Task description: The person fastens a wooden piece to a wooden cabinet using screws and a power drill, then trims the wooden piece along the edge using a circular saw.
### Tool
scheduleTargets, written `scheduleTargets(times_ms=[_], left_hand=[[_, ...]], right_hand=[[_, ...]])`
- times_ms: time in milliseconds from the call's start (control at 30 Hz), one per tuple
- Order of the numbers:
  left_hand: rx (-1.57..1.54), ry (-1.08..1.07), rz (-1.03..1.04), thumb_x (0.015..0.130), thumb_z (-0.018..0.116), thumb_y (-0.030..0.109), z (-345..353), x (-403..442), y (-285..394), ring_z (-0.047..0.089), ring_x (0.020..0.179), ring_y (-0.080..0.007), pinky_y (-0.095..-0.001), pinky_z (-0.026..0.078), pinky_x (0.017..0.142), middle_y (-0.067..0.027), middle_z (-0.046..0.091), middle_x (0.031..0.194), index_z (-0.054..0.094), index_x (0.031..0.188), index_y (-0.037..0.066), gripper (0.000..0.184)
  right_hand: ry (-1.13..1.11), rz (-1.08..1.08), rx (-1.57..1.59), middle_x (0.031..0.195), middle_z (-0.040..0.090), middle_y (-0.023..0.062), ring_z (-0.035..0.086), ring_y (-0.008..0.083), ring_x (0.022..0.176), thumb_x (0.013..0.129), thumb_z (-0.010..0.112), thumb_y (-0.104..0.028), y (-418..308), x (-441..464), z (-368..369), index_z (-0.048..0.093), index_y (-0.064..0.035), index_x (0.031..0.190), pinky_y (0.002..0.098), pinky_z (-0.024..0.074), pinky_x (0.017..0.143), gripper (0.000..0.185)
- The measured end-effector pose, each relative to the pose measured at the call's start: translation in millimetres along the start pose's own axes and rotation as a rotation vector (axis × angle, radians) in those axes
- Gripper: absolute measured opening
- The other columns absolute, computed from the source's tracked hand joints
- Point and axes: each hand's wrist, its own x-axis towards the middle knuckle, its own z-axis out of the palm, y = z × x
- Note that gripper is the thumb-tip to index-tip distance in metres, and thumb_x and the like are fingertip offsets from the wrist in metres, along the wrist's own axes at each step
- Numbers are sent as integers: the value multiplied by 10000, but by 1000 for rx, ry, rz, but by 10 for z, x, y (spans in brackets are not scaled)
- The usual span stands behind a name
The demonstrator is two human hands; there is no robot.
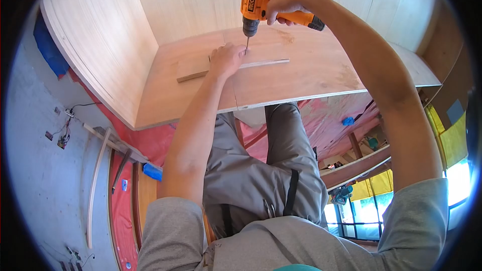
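My right hand (288,6) is closed around the handle of an orange cordless drill (257,1), which points straight down. The drill's thin bit (247,43) reaches down to a flat plywood piece (268,62) lying on the wooden panel. On that plywood piece my left hand (228,59) presses with bent fingers, its thumb side close beside the bit's tip. Whether a screw sits under the bit or between those fingers is too small to tell.
The wooden panel (311,78) forms the floor of a large cabinet, with a side wall (103,45) at left and a back wall (191,0). Below its front edge are my legs (296,138) and red sheeting (331,120). Wood strips (98,185) lean at left.
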Motion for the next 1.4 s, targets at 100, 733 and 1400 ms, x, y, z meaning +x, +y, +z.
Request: scheduleTargets(times_ms=[100, 733, 1400], left_hand=[[8, 23, 6, 1083, 538, 284, 22, 9, -21, 709, 1141, -347, -514, 493, 1017, -130, 737, 1176, 795, 1224, 297, 293], [-48, 59, 32, 1078, 572, 286, -16, -28, 22, 716, 1147, -352, -525, 501, 1032, -125, 746, 1183, 811, 1214, 280, 275], [9, 10, -20, 1068, 591, 247, -91, -64, 89, 722, 1142, -327, -495, 551, 1008, -108, 751, 1198, 810, 1240, 279, 280]], right_hand=[[4, -1, -5, 750, 626, 74, 596, 186, 581, 781, 802, -110, 2, -10, 0, 715, -43, 1110, 392, 487, 557, 347], [-80, 81, -71, 719, 629, 83, 606, 198, 594, 796, 798, -144, -185, 122, -92, 691, -35, 1143, 407, 511, 579, 379], [-60, 84, -282, 761, 622, 110, 629, 248, 642, 739, 850, -87, -391, 391, -30, 735, -61, 1145, 444, 528, 593, 423]])
